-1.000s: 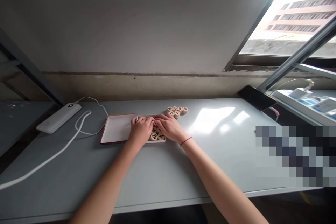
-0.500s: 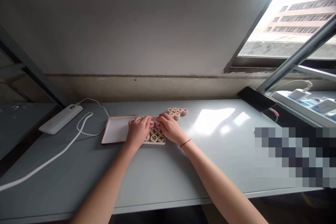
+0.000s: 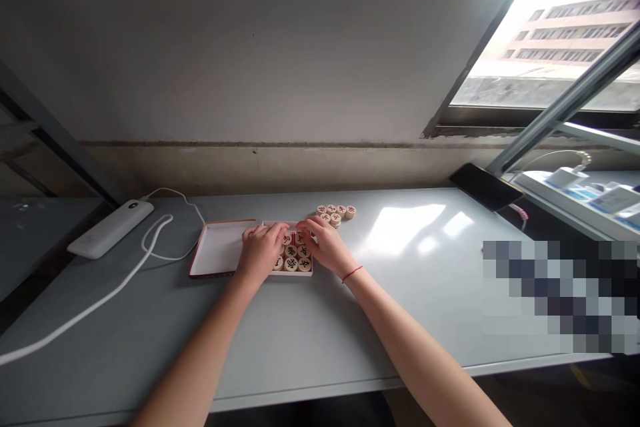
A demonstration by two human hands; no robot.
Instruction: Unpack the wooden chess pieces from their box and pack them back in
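Observation:
A shallow white box (image 3: 305, 273) holds several round wooden xiangqi pieces (image 3: 291, 263) with dark characters. In its rear part lie pieces with red characters (image 3: 287, 239), and narrow red strips show between them. My left hand (image 3: 260, 250) reaches over the box's left side, its fingers bent together at a red-marked piece; the palm hides what lies beneath. From the right, my right hand (image 3: 323, 240) curls its fingers onto a red-marked piece at the rear right corner. Fingertips of both hands are partly hidden. The white-lined box lid (image 3: 215, 250) lies to the left of the box.
More xiangqi pieces (image 3: 336, 216) stand grouped behind my right hand. A white power bank (image 3: 111, 228) with a white cable (image 3: 120, 293) is at the left. At the right are a dark phone (image 3: 485, 187) and a white power strip (image 3: 560, 203). A wall backs the grey desk (image 3: 310, 347).
The whole view has shifted slightly to the right, so things sit a little further left. Both hands stay over the box, with only slight finger movement.

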